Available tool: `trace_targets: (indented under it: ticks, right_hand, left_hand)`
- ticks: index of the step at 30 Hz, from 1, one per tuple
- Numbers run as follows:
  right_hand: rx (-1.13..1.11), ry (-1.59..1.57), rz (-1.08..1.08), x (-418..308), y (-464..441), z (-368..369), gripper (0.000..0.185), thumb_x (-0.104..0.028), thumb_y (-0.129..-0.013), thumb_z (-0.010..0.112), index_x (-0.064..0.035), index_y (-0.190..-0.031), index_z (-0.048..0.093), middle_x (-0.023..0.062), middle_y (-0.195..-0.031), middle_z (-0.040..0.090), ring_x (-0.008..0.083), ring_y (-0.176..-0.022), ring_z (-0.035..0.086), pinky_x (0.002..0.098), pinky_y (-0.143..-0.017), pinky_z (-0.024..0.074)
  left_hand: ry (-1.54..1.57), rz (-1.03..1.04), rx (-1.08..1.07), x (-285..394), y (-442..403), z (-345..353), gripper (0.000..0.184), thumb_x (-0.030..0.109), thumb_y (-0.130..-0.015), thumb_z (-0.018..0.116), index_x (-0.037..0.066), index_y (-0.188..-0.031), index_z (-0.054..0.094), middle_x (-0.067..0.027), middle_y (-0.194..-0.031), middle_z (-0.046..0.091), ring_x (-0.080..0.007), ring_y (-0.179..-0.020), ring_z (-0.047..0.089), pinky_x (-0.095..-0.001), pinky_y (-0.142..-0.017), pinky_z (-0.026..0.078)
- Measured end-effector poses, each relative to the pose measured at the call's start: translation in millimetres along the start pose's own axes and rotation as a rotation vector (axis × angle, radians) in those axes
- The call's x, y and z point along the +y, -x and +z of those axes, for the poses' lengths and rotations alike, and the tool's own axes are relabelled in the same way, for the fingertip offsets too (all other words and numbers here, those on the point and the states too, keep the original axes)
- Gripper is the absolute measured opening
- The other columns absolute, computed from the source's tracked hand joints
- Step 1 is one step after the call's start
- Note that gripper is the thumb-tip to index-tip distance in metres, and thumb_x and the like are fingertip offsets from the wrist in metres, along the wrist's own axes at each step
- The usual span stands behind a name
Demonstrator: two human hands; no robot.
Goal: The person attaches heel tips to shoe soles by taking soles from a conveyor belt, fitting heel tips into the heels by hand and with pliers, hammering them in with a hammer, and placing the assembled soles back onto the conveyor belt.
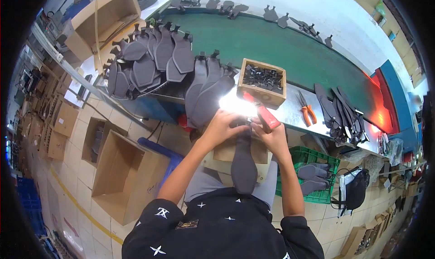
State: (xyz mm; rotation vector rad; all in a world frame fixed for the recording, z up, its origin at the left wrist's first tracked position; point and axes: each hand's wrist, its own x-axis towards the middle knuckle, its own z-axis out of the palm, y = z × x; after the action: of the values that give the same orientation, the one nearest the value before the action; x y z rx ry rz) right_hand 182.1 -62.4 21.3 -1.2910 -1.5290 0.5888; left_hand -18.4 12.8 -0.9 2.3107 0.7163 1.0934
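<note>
Sole (244, 166), dark, one: before the torso, narrow end best kept steady between left hand (225, 127) fingers, closed on it. Right hand (272, 136): fingers curled round red tool (268, 118), tips glare-blurred. Beyond: wooden box (260, 94) on metal surface (290, 116).

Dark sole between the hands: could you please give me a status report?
Left hand and right hand at dark sole, narrow end. Red tool at right hand. Bright glare partly obscures grip.
</note>
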Motion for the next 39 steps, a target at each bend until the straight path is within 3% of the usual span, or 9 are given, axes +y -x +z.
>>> trace_targets:
  ticks: [5, 11, 14, 18, 20, 26, 29, 35, 39]
  right_hand:
    - [-0.033, 0.077, -0.072, -7, -3, 2, 0.022, -0.010, -0.083, 0.075, 0.0023, -0.099, 0.068, 0.0210, -0.085, 0.068, 0.0364, -0.077, 0.067, 0.0361, -0.070, 0.0511]
    - [-0.027, 0.052, -0.088, -15, -6, 5, 0.022, -0.007, -0.081, 0.073, 0.0017, -0.101, 0.069, 0.0200, -0.085, 0.069, 0.0347, -0.076, 0.068, 0.0375, -0.070, 0.0516]
    - [-0.123, 0.123, -0.009, -6, -4, 1, 0.028, -0.005, -0.086, 0.073, 0.0045, -0.112, 0.070, 0.0141, -0.100, 0.076, 0.0232, -0.092, 0.073, 0.0327, -0.085, 0.0548]
    - [-0.175, 0.171, -0.086, -16, -6, -5, 0.025, -0.004, -0.083, 0.074, 0.0035, -0.106, 0.071, 0.0137, -0.101, 0.073, 0.0261, -0.092, 0.072, 0.0339, -0.083, 0.0543]
    - [-0.189, 0.193, -0.187, -21, -9, -7, 0.025, -0.003, -0.081, 0.075, 0.0026, -0.105, 0.071, 0.0140, -0.104, 0.071, 0.0278, -0.093, 0.071, 0.0350, -0.082, 0.0541]
    - [-0.246, 0.411, -0.165, -28, -9, -16, 0.030, 0.001, -0.076, 0.068, -0.0114, -0.104, 0.072, 0.0010, -0.121, 0.067, 0.0325, -0.083, 0.070, 0.0419, -0.073, 0.0536]
    - [-0.215, 0.426, -0.184, -33, -8, -15, 0.034, 0.001, -0.075, 0.068, -0.0135, -0.106, 0.073, -0.0009, -0.122, 0.067, 0.0327, -0.081, 0.069, 0.0422, -0.072, 0.0537]
    - [-0.015, 0.260, -0.130, -33, 2, -9, 0.019, -0.006, -0.090, 0.066, -0.0043, -0.108, 0.070, 0.0113, -0.102, 0.071, 0.0220, -0.072, 0.070, 0.0349, -0.064, 0.0537]
    - [0.087, -0.084, 0.261, -74, 45, -13, 0.026, -0.012, -0.098, 0.061, 0.0046, -0.119, 0.062, 0.0150, -0.089, 0.069, 0.0186, -0.073, 0.068, 0.0313, -0.065, 0.0528]
  left_hand:
    - [0.013, -0.013, 0.038, -2, 9, 0, 0.028, 0.028, -0.081, 0.080, 0.008, -0.098, 0.070, -0.0058, -0.097, 0.071, -0.0243, -0.098, 0.065, -0.0363, -0.093, 0.041]
    - [0.014, -0.012, 0.050, -7, 11, 3, 0.030, 0.029, -0.080, 0.081, 0.008, -0.098, 0.070, -0.0063, -0.098, 0.070, -0.0253, -0.099, 0.065, -0.0376, -0.093, 0.042]
    - [0.019, -0.014, 0.058, -5, 11, 2, 0.030, 0.030, -0.079, 0.081, 0.008, -0.098, 0.070, -0.0071, -0.098, 0.070, -0.0263, -0.099, 0.064, -0.0384, -0.094, 0.042]
    - [0.021, 0.023, 0.056, 2, 5, -4, 0.031, 0.025, -0.080, 0.081, 0.005, -0.100, 0.070, -0.0092, -0.098, 0.071, -0.0264, -0.096, 0.067, -0.0382, -0.089, 0.046]
    - [0.254, -0.105, 0.007, 13, 1, -11, 0.031, 0.021, -0.080, 0.081, 0.003, -0.102, 0.070, -0.0103, -0.095, 0.072, -0.0258, -0.089, 0.069, -0.0375, -0.082, 0.050]
    - [0.397, -0.159, -0.070, -6, -4, -2, 0.031, 0.010, -0.078, 0.080, 0.003, -0.107, 0.074, -0.0129, -0.095, 0.076, -0.0215, -0.081, 0.073, -0.0327, -0.075, 0.055]
    - [0.410, -0.192, -0.072, -5, -3, -3, 0.028, 0.009, -0.079, 0.080, 0.004, -0.106, 0.076, -0.0118, -0.093, 0.076, -0.0145, -0.083, 0.072, -0.0298, -0.077, 0.055]
    - [0.453, -0.377, -0.038, 16, 0, -6, 0.024, 0.008, -0.081, 0.079, 0.000, -0.103, 0.077, -0.0062, -0.089, 0.077, -0.0045, -0.082, 0.065, -0.0257, -0.076, 0.055]
    - [0.603, -0.401, -0.021, 16, 0, -6, 0.027, 0.007, -0.080, 0.080, -0.001, -0.105, 0.077, -0.0046, -0.092, 0.077, -0.0053, -0.084, 0.065, -0.0248, -0.077, 0.055]
